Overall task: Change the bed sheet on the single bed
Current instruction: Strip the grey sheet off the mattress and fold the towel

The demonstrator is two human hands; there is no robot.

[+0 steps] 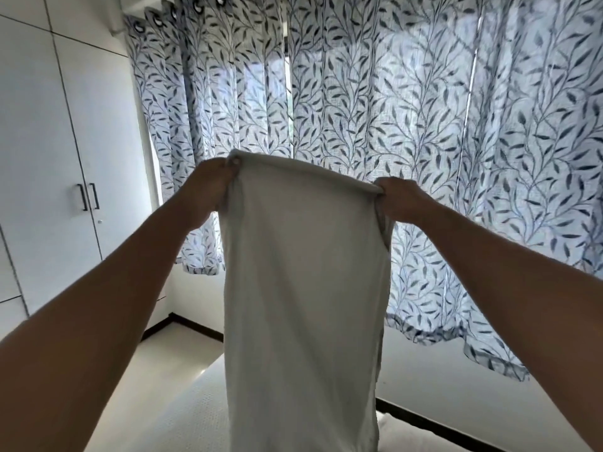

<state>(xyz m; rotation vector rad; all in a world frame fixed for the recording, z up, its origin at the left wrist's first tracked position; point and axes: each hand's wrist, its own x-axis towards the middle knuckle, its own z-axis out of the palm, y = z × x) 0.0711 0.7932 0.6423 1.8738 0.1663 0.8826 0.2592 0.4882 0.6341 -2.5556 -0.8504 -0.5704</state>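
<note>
A pale grey-white bed sheet (303,288), folded into a long narrow panel, hangs in front of me from chest height down past the bottom of the view. My left hand (208,187) grips its upper left corner. My right hand (399,199) grips its upper right corner. Both arms are stretched forward and raised. Below the sheet lies the bare white mattress (195,406) with a dotted texture; the sheet's lower end hides part of it.
Leaf-patterned curtains (408,109) cover the window straight ahead. White wardrobe doors (42,158) with dark handles stand at the left. A strip of pale floor (169,347) runs between wardrobe and bed. A white pillow edge (408,432) shows at the lower right.
</note>
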